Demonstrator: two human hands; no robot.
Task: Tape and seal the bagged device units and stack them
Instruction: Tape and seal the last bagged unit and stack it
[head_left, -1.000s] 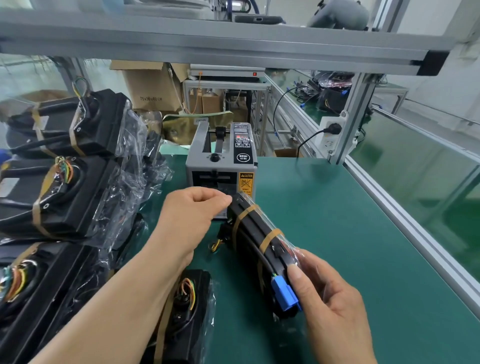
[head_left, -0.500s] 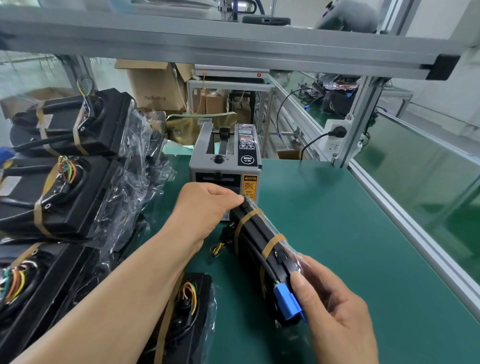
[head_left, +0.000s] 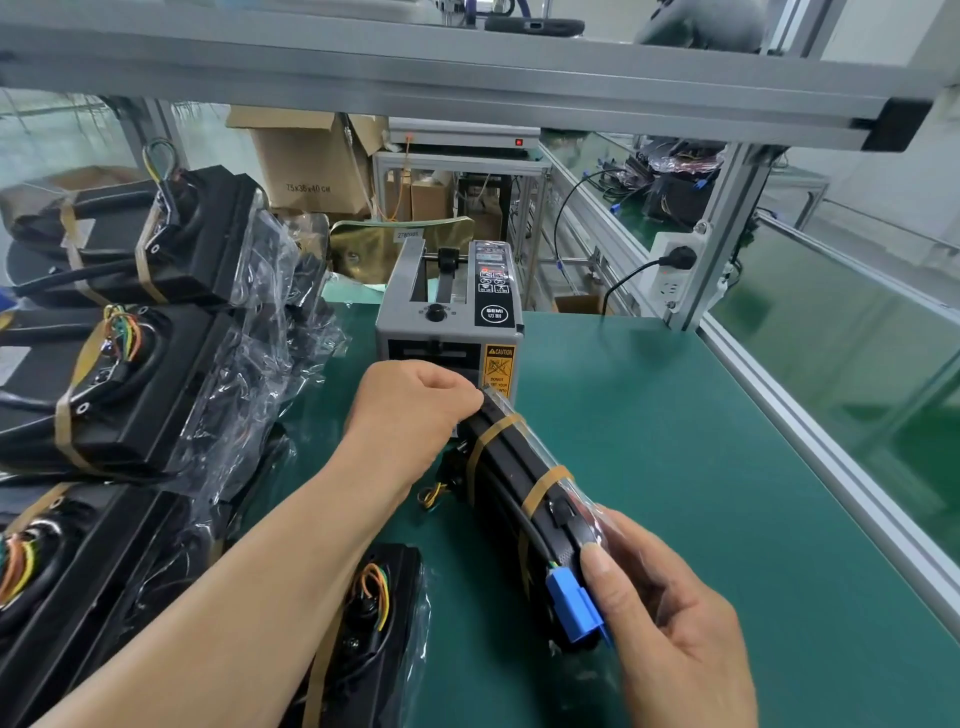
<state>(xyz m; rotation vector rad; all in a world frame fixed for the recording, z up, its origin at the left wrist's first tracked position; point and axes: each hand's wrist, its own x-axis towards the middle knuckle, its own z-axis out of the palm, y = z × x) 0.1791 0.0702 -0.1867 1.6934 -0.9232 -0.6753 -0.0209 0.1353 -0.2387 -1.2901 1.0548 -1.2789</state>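
Observation:
A black bagged device unit (head_left: 524, 499), bound by two brown tape bands and carrying a blue connector (head_left: 574, 608), stands on edge on the green mat. My left hand (head_left: 410, 410) grips its far end, fingers curled over the bag's top right in front of the grey tape dispenser (head_left: 449, 317). Around the near end, by the connector, my right hand (head_left: 670, 608) curls with the thumb pressing the plastic. A stack of taped bagged units (head_left: 130, 322) rises at the left. Another bagged unit (head_left: 369, 623) lies under my left forearm.
The green mat (head_left: 675, 467) stretches to the right up to an aluminium rail (head_left: 810, 441). A white power strip (head_left: 675, 270) hangs on the frame post. Cardboard boxes (head_left: 306, 161) stand behind the bench, and a metal shelf (head_left: 467, 78) runs overhead.
Both hands keep their hold on the unit. My left hand has slid slightly toward the dispenser along the bag's far end; the camera view has shifted a little.

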